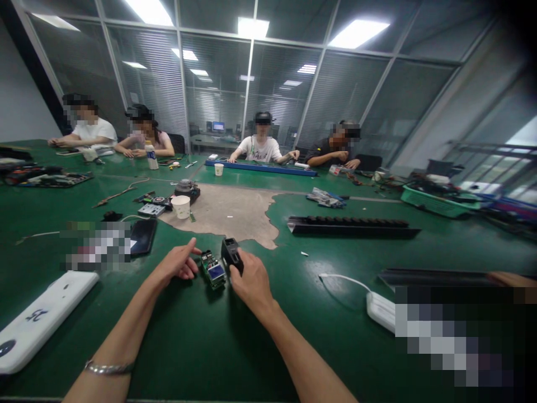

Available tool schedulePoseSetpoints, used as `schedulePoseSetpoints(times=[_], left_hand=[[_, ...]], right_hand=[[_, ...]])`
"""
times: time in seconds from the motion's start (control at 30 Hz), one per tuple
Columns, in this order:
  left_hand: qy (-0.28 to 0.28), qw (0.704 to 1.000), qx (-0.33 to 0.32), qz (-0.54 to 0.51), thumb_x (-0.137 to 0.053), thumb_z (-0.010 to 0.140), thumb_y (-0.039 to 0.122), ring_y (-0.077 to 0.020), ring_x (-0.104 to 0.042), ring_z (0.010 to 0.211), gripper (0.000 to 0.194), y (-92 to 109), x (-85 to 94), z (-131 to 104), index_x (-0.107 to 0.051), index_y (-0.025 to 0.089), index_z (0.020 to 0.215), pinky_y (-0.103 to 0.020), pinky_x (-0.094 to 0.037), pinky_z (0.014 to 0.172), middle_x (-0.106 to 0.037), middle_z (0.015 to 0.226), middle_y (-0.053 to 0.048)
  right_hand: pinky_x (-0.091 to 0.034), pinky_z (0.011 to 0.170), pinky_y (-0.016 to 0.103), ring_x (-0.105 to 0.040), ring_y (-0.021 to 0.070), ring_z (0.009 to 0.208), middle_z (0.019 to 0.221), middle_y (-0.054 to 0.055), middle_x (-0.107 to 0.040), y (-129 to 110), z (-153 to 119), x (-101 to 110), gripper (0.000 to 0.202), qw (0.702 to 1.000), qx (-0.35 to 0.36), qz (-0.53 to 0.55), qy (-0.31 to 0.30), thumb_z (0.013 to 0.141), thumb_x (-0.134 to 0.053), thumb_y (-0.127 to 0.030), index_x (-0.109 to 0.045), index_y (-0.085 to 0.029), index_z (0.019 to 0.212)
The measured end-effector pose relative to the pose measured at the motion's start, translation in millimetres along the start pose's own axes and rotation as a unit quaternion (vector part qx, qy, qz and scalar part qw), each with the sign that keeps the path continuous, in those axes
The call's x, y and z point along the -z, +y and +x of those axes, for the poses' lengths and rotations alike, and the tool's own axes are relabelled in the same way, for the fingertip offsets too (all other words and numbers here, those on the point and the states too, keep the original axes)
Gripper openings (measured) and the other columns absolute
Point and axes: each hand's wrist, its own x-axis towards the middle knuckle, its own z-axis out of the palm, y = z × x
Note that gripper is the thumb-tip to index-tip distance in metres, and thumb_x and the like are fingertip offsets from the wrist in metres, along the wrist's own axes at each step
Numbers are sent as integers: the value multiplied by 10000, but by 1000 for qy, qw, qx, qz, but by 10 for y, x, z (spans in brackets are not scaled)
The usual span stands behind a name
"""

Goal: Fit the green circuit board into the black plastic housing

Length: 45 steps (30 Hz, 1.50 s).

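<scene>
My right hand (pixel 253 277) grips a small black plastic case (pixel 230 252) with openings in its end. It is held just above or on the green tabletop; I cannot tell which. Beside it, to the left, lies a small green circuit board (pixel 212 270) with a bluish display. My left hand (pixel 181 262) is at the board's left side, empty, its index finger stretched out and the other fingers loosely curled. The fingertips come close to the board's edge; whether they touch it is unclear.
A paper cup (pixel 181 207) and loose electronic parts (pixel 153 208) stand beyond my left hand, near a phone (pixel 143 236). A white power bank (pixel 46 319) lies at left. To the right are a black strip (pixel 352 226) and a green basket (pixel 440 202). Several people sit across the table.
</scene>
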Motion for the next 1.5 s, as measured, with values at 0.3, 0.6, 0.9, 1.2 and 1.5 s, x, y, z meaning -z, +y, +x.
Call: schedulePoseSetpoints(times=[0.3, 0.6, 0.9, 1.2, 1.5], left_hand=[[-18, 1000, 0, -9, -445, 727, 819, -186, -635, 508, 879, -45, 14, 18, -560, 94, 1212, -257, -456, 495, -690, 645, -83], [-11, 1000, 0, -13, -437, 760, 794, -187, -637, 507, 872, -28, -7, -8, -486, 98, 1283, -243, -455, 478, -694, 643, -80], [-14, 1000, 4, -8, -422, 755, 807, -188, -635, 494, 878, -55, 6, 49, -494, 102, 1273, -249, -455, 476, -685, 629, -73], [-16, 1000, 0, -8, -430, 754, 806, -187, -640, 503, 875, -74, 10, 53, -497, 100, 1266, -245, -458, 477, -685, 624, -72], [-12, 1000, 8, -21, -439, 758, 798, -192, -642, 504, 887, -67, 12, 48, -479, 85, 1283, -252, -462, 479, -689, 634, -81]], right_hand=[[-460, 944, 401, -579, 245, 1060, 1131, 126, -638, -271, -48, 46, 426, 988, 87, 119, 37, 867, -546, -279, -556, -139, 1269], [-455, 924, 409, -567, 256, 1039, 1107, 129, -634, -331, -160, -33, 426, 992, 102, 73, -17, 865, -564, -275, -552, -145, 1269], [-463, 910, 407, -568, 266, 1036, 1075, 115, -642, -328, -235, -67, 379, 994, 87, 39, -46, 836, -613, -322, -602, -162, 1179], [-461, 949, 457, -535, 302, 1137, 1260, 167, -569, -291, -263, -152, 551, 992, 101, 47, -54, 822, -627, -341, -509, -132, 1317], [-443, 990, 434, -564, 262, 1112, 1197, 138, -621, -323, -195, -87, 432, 988, 112, 107, -1, 853, -573, -243, -549, -130, 1269]])
